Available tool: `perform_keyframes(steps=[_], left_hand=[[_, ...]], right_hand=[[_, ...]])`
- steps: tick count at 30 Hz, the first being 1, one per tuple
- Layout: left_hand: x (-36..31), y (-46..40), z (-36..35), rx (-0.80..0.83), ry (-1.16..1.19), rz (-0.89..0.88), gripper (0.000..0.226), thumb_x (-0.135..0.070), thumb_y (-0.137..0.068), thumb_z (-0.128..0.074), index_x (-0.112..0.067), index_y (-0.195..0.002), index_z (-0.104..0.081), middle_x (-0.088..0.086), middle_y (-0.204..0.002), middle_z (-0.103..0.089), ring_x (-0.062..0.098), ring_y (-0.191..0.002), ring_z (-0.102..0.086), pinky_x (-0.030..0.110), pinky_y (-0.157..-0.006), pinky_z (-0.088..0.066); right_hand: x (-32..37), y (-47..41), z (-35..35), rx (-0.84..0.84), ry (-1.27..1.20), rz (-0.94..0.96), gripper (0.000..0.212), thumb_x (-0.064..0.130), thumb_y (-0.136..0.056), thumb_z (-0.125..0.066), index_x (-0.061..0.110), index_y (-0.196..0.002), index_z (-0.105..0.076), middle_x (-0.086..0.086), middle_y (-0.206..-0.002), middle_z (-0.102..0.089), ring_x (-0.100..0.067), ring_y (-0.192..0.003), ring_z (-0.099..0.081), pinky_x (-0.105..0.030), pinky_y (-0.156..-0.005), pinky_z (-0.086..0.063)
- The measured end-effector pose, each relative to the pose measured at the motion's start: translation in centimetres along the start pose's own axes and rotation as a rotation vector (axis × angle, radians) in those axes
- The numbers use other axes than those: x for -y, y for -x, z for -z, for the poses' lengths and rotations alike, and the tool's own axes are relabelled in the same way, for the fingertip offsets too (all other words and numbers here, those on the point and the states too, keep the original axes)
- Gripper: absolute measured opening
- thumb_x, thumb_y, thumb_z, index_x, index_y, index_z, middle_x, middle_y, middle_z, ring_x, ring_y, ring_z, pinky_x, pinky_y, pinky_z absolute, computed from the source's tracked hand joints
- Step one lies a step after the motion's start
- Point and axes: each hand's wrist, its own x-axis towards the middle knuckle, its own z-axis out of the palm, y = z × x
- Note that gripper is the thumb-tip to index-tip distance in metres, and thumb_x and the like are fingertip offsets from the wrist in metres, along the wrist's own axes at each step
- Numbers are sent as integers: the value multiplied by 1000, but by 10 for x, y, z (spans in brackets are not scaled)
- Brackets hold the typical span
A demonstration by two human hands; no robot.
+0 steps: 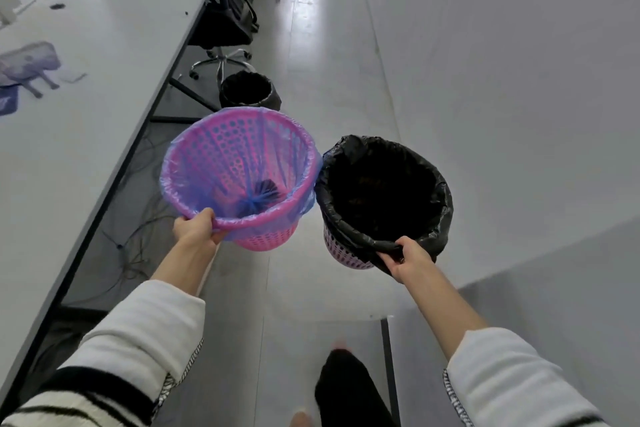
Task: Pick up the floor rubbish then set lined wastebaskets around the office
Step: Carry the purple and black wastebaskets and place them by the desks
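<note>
One head-worn wide-angle view looks forward and steeply down an office aisle, close over both outstretched arms. The left hand and right hand sit mid-frame; desk edge runs beyond the left hand, wall beyond the right.

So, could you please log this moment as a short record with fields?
left hand: grips near rim of pink wastebasket with blue liner
right hand: grips near rim of pink wastebasket with black liner
baskets: held above floor, rims touching
third wastebasket: black-lined, on floor beside desk
office chairs: two, black, at desk
</note>
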Motion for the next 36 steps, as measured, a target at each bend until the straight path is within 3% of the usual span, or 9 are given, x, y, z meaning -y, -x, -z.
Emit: perform_keyframes(steps=[5,9,12,19,22,25,29,31,36], left_hand=[[-40,-95,-124,1,-25,19,49,11,-82,-45,7,-131,-41,26,-133,-51,33,-94,-57,50,-79,-51],[-88,-175,-234,-5,-70,28,46,11,-83,-45,8,-128,-44,25,-130,-54,31,-92,-59,44,-77,-51],[-124,-217,-300,8,-86,26,44,11,-84,-44,8,-128,-44,21,-113,-56,20,-68,-54,38,-65,-55],[-209,-346,-449,31,-126,50,45,9,-84,-44,9,-129,-44,15,-104,-50,28,-88,-54,40,-77,-50],[-235,-403,-505,59,-153,35,43,9,-83,-43,9,-127,-44,15,-105,-49,25,-79,-56,38,-65,-55],[-274,-474,-579,69,-177,60,45,9,-84,-43,7,-129,-43,14,-108,-48,29,-91,-53,41,-75,-50],[-332,-546,-677,78,-179,56,45,9,-86,-42,7,-131,-41,13,-107,-48,25,-83,-54,39,-79,-48],[-356,-575,-719,80,-181,48,47,9,-85,-42,7,-132,-41,15,-109,-50,21,-72,-53,39,-79,-48],[-399,-667,-831,62,-192,67,47,8,-84,-44,5,-131,-44,26,-131,-52,33,-95,-57,42,-78,-50]], right_hand=[[80,-84,-117,-37,-36,19,42,-5,-85,-51,0,-126,-44,-23,-132,-44,-40,-117,-50,-46,-89,-54],[152,-156,-224,-57,-30,21,44,-2,-84,-54,1,-127,-45,-22,-133,-44,-38,-116,-52,-40,-75,-56],[201,-188,-297,-56,-33,31,46,-1,-83,-54,2,-128,-44,-20,-131,-46,-35,-115,-53,-37,-73,-56],[296,-259,-478,22,44,70,32,11,-77,-57,2,-107,-49,-25,-129,-47,-38,-120,-51,-43,-99,-49],[326,-291,-546,-38,-98,64,32,3,-85,-54,3,-117,-46,-21,-123,-50,-36,-115,-55,-43,-93,-53],[363,-331,-639,-55,-114,38,36,2,-85,-54,3,-121,-46,-20,-127,-51,-35,-114,-56,-42,-92,-53],[414,-366,-742,-82,-46,3,10,3,-82,-55,4,-84,-46,-19,-131,-52,-29,-115,-57,-39,-98,-49],[440,-384,-787,-79,-100,4,8,2,-85,-53,1,-89,-46,-19,-131,-51,-30,-117,-55,-39,-99,-49],[514,-451,-906,-55,-215,14,19,1,-87,-50,4,-103,-42,-20,-131,-50,-31,-118,-54,-39,-98,-50]])
